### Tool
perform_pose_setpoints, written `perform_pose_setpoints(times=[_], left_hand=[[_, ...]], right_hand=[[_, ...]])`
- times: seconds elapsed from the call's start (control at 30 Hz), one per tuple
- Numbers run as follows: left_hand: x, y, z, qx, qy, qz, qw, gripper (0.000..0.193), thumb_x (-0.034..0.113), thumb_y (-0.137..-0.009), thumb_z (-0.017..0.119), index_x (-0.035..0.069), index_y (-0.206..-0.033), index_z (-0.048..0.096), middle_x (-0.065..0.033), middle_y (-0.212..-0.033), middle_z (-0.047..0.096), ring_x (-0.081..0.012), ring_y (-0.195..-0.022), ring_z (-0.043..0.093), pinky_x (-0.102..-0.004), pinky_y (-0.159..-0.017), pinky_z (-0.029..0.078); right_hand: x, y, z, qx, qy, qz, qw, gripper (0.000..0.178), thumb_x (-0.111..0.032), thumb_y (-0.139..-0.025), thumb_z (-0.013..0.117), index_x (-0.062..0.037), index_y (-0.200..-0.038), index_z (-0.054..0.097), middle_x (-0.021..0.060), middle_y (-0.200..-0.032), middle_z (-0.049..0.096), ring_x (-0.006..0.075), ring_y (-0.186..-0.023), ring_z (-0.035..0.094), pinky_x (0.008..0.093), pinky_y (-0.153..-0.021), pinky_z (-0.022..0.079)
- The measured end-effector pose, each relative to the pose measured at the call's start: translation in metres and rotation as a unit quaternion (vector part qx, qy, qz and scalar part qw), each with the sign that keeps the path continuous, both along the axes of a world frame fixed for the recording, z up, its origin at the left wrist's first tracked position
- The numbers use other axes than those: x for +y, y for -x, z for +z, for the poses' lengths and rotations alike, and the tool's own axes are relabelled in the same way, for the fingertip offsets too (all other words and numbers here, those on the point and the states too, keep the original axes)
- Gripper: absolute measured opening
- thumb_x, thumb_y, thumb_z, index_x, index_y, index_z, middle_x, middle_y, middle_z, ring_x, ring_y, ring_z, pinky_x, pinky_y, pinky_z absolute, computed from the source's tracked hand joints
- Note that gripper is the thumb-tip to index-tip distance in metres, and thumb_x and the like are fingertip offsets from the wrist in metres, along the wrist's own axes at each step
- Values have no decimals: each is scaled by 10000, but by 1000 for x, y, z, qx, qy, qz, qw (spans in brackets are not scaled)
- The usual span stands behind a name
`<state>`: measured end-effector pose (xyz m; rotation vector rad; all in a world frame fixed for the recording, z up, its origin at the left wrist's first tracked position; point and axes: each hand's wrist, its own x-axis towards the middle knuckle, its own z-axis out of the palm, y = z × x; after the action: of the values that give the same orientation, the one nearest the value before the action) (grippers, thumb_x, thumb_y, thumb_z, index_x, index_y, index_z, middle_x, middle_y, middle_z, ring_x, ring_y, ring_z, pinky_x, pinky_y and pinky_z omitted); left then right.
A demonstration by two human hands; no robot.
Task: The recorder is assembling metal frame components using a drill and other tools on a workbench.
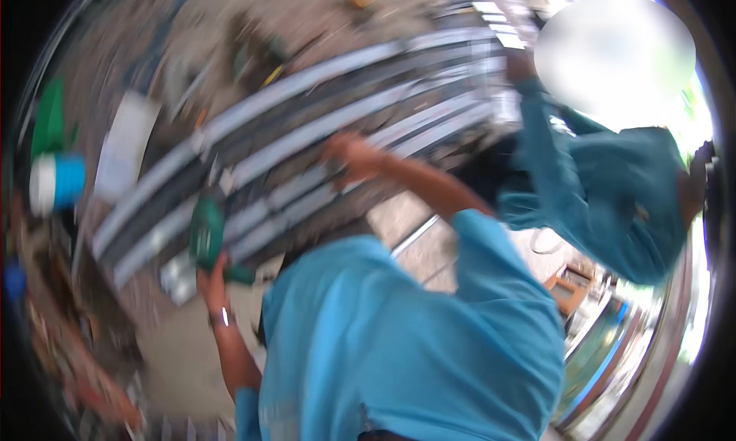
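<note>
The picture is motion-blurred. My left hand [215,278] grips a green power drill [207,230], its nose against the near end of a long frame of silver metal rails [307,96] that runs diagonally from lower left to upper right. My right hand [349,156] reaches forward and rests on the middle rails; whether its fingers close around one is too blurred to tell. My blue shirt fills the lower centre.
A person in a teal shirt [606,188] stands at the right, one hand [521,64] on the far end of the frame. A white and blue container [57,182] and a white sheet [126,146] lie at the left. Scattered clutter covers the dusty ground.
</note>
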<state>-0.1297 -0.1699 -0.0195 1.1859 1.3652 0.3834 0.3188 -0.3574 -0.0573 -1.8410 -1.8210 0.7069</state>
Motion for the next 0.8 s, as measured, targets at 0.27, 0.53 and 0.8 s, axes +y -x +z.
perform_pose_setpoints(times=[0.27, 0.53, 0.8], left_hand=[[-12, 27, 8, -167, 186, 202, 947, 335, 311, -980, 731, 52, -1178, 650, -39, -1026, 712, -140, -847, 669, -312, -710, 561], [-75, 52, 89, -226, 127, 189, 947, 448, 305, -979, 714, -8, -1264, 567, -92, -1008, 655, -194, -882, 651, -335, -717, 556], [-21, -104, 208, -49, -53, -123, 990, 646, 161, -889, 798, -23, -1419, 478, -157, -1171, 681, -244, -1008, 695, -396, -848, 592]], right_hand=[[14, 10, 9, -15, -4, 56, 998, 576, -379, -756, 860, -86, -1200, 640, 122, -1160, 632, 338, -1128, 598, 474, -1031, 461], [2, 18, 16, -50, 18, 18, 998, 606, -418, -771, 836, -108, -1243, 615, 112, -1194, 624, 359, -1172, 591, 490, -1067, 453], [3, 12, 15, -24, 7, 24, 999, 585, -423, -765, 797, -106, -1223, 619, 107, -1157, 618, 326, -1176, 589, 479, -1048, 460]])
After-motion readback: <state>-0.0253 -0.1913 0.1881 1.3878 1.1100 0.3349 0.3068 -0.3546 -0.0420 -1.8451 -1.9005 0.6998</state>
